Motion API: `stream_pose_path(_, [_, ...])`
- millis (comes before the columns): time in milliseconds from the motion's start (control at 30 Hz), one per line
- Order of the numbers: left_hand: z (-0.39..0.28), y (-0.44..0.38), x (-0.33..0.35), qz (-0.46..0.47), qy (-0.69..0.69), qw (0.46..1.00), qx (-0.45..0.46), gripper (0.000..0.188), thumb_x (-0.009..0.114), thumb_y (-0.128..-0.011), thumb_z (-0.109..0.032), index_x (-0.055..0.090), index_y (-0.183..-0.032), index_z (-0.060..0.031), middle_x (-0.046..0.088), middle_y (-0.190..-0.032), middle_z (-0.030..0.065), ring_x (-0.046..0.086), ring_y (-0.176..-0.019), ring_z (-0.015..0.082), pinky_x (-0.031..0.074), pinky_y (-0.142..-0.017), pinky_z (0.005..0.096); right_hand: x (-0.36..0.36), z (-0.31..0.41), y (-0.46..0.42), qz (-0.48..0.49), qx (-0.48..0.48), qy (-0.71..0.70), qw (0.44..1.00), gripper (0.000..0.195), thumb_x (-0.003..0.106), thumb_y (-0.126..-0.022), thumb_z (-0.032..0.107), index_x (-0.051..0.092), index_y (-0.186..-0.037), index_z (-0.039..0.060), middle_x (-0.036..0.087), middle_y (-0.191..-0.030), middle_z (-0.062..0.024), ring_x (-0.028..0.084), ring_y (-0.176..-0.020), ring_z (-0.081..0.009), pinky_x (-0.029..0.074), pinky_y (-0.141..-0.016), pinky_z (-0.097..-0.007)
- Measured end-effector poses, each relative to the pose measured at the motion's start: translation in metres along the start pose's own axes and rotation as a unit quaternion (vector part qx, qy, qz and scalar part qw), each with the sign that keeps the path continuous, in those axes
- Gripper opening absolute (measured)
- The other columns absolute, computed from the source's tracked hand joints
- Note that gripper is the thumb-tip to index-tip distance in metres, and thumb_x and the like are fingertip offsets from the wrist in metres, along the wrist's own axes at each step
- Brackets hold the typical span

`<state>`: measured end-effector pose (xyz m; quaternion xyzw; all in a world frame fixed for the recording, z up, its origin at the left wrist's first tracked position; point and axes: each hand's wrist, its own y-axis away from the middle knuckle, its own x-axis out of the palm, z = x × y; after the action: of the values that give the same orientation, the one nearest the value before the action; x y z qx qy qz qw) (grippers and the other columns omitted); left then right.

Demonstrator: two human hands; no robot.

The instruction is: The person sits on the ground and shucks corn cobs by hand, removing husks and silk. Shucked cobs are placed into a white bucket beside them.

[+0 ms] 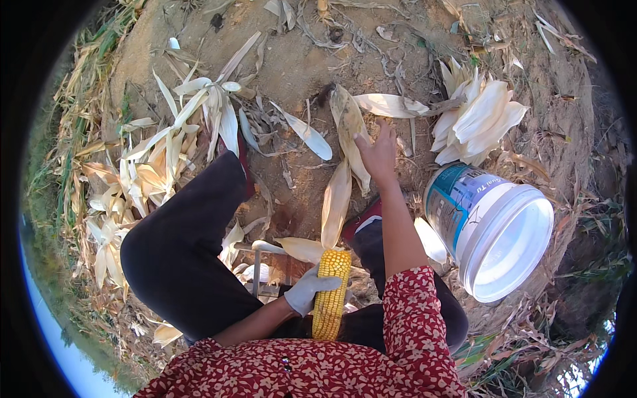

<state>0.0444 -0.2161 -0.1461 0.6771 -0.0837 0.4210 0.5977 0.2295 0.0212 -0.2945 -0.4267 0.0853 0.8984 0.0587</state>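
My left hand, in a pale glove, is closed around a husked yellow corn cob held upright near my lap. A pale dry corn husk reaches up from the top of the cob. My bare right hand is stretched forward with its fingers apart, right beside an ear of corn in its dry husk on the ground. Whether the fingertips touch that husk, I cannot tell. A loose husk leaf lies just beyond the hand.
A white plastic bucket lies tipped on its side at the right, its mouth towards me. Beyond it is a bunch of pale husks. Peeled husks are heaped at the left. A metal-framed stool shows between my legs.
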Motion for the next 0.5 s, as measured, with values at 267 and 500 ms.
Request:
stream_pose_path(267, [-0.011,0.009,-0.013,-0.067,0.094,0.991,0.063,0.051,0.065,-0.093,-0.037,0.052,-0.127,-0.0011,0.066,-0.104,0.016,0.069,-0.092,0.0326,0.058,-0.084,0.0491,0.006,0.0,0.049,0.214,0.337,-0.429,0.81,0.069,0.082,-0.077,0.028,0.055,-0.133,-0.0001,0.068,-0.118,-0.0159,0.067,-0.106,-0.0275,0.051,-0.095,-0.0415])
stream_pose_path(500, [-0.036,0.032,0.037,0.053,0.038,0.99,0.127,0.057,0.065,-0.091,-0.039,0.051,-0.134,-0.0039,0.065,-0.113,0.0165,0.068,-0.096,0.0336,0.057,-0.09,0.0509,-0.041,0.029,0.159,0.146,0.393,-0.716,0.557,0.057,0.07,-0.094,0.04,0.054,-0.134,0.0029,0.068,-0.116,-0.0133,0.068,-0.099,-0.0266,0.056,-0.087,-0.0442])
